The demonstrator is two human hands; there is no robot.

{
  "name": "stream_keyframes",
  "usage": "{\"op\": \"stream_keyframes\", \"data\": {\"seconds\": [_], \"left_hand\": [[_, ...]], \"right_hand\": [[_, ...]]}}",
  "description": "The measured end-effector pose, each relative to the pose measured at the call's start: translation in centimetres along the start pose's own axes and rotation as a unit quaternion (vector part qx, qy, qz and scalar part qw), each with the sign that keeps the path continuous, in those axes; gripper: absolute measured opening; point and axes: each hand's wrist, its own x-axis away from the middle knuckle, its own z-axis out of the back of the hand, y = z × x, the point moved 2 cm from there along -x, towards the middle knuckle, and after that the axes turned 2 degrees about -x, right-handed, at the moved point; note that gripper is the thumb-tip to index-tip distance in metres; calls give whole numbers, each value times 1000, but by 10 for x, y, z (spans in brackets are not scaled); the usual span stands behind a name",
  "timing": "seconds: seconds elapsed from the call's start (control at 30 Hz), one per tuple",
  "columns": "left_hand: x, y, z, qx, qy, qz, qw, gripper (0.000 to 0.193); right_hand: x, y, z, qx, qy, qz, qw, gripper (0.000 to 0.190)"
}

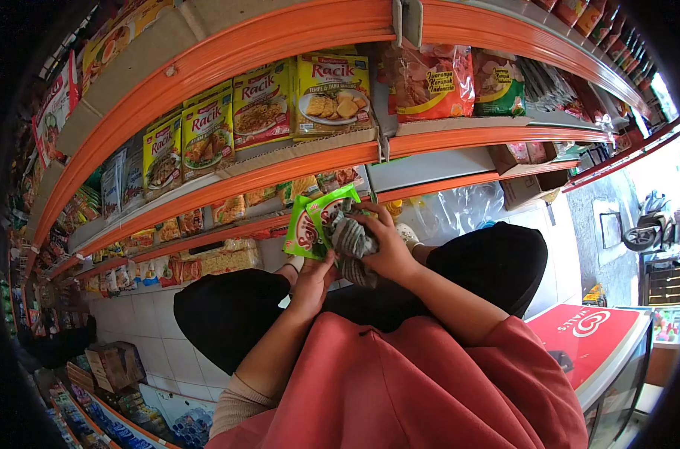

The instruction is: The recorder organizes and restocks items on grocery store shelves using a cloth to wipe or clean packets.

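Note:
Two green seasoning packets (303,229) fan out in front of me, gripped at their lower edge by my left hand (316,275). A crumpled grey striped cloth (352,241) is bunched in my right hand (389,244). The cloth lies against the right-hand packet and covers part of its face. Its lower end hangs down beside my left fingers. Both hands are above my lap, between my knees and before the orange-edged shelves (317,163).
Yellow Racik packets (264,104) stand on the shelf ahead, with red and green cracker bags (434,84) to their right. A red-topped Wall's freezer (587,342) is at my right. Cardboard boxes (114,365) sit at the lower left. A motorbike (648,227) stands outside.

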Motion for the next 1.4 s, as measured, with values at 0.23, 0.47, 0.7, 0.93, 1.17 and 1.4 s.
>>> {"op": "stream_keyframes", "data": {"seconds": [0.23, 0.47, 0.7, 0.93, 1.17, 1.4], "left_hand": [[-9, -8, 27, -210, 86, -104, 968, 32], [-2, 12, 32, -85, 158, -106, 978, 30], [4, 17, 27, -83, 173, -66, 979, 30], [2, 20, 28, -92, 184, -43, 978, 31], [4, 18, 30, -89, 147, -48, 984, 30], [4, 26, 15, -35, 104, -41, 993, 37]], "right_hand": [[-5, 14, 10, -75, 17, 20, 997, 63], [-49, 63, 70, 100, 252, -71, 960, 52], [-108, 98, 88, 121, 159, -103, 974, 50], [-123, 146, 62, 321, 184, -70, 926, 35], [-116, 120, 68, 424, 194, -7, 885, 38], [-39, 91, 87, 116, 211, -175, 955, 45]]}}
